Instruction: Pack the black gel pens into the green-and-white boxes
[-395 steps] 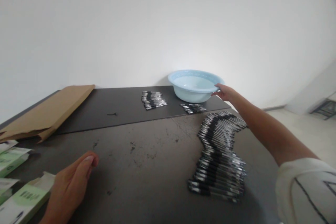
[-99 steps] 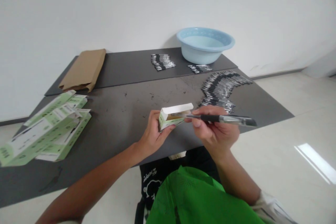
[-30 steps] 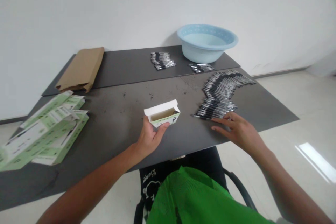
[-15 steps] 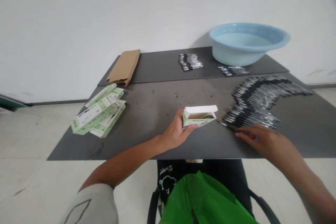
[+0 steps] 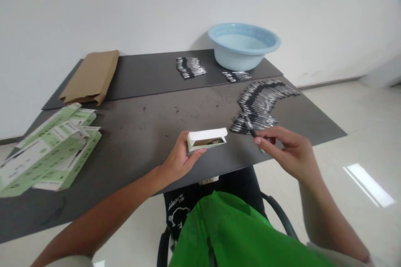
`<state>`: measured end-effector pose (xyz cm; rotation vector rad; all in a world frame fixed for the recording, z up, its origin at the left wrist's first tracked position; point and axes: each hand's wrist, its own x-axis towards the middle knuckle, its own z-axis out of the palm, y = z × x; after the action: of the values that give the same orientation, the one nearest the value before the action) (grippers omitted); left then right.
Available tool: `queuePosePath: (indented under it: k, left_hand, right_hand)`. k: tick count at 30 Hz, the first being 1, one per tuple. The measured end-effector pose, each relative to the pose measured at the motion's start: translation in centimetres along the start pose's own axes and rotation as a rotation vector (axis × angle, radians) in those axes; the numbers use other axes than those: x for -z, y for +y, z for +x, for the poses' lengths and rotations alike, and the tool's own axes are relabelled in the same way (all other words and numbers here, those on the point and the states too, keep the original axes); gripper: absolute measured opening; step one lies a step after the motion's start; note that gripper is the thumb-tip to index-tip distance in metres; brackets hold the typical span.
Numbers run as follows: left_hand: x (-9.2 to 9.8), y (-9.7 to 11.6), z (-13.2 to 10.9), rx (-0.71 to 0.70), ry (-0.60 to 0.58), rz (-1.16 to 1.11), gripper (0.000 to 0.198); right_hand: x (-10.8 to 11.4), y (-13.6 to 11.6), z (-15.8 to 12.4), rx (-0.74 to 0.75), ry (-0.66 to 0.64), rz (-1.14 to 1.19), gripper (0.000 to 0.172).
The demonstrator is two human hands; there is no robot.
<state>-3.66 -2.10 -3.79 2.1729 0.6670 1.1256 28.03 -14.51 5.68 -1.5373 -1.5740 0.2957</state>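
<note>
Pen (image 5: pixel 251 129) now lifted from row (image 5: pixel 262 99), tilted, pinched in my right hand (image 5: pixel 288 150). My left hand (image 5: pixel 178 159) clamped on open box (image 5: pixel 207 134). Row likely one shorter.

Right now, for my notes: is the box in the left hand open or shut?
The box is open: its white flap stands back, and something dark shows inside.

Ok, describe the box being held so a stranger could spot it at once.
Find the dark table. Over its near side, the left hand holds the open box. Unlike the green-and-white boxes piled farther left, this one is in a hand.
</note>
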Motion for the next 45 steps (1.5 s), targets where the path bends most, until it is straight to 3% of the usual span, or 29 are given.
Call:
queuePosePath:
  k: [4,7,11,15,20,25,34,38,45]
  left_hand:
    - [-0.2,0.8,0.1,-0.068,-0.015,0.013,0.042]
    - [-0.2,1.1,0.4,-0.102,-0.020,0.016,0.041]
    - [-0.2,1.5,0.7,-0.149,-0.019,0.002,0.037]
    - [-0.1,1.7,0.8,-0.159,-0.025,-0.016,0.036]
    - [0.0,1.6,0.5,-0.089,0.002,-0.026,0.039]
    - [0.1,1.5,0.6,-0.062,0.027,0.027,0.039]
    - [0.3,1.9,0.5,0.009,0.000,0.038,0.037]
    - [0.1,2.1,0.5,0.061,0.004,0.009,0.035]
    - [-0.2,2.2,0.1,0.128,-0.002,-0.030,0.037]
  right_hand:
    - [-3.1,-3.9,-0.6,-0.059,0.117,0.461,0.006]
    - [-5.5,-6.5,-0.6,-0.026,0.209,0.666,0.007]
    - [-7.0,-8.9,-0.2,0.013,0.392,0.705,0.007]
    - [-7.8,-8.9,0.0,0.060,0.499,0.637,0.013]
    - [-9.2,-6.9,-0.6,0.097,0.437,0.553,0.018]
    - [-9.6,-6.8,-0.1,0.125,0.269,0.476,0.019]
    - [-9.2,-7.3,1.8,0.249,0.296,0.097,0.012]
    - [-9.0,-7.1,2.4,0.354,0.240,0.074,0.017]
    - [-8.9,-6.7,3.2,0.367,0.215,0.028,0.020]
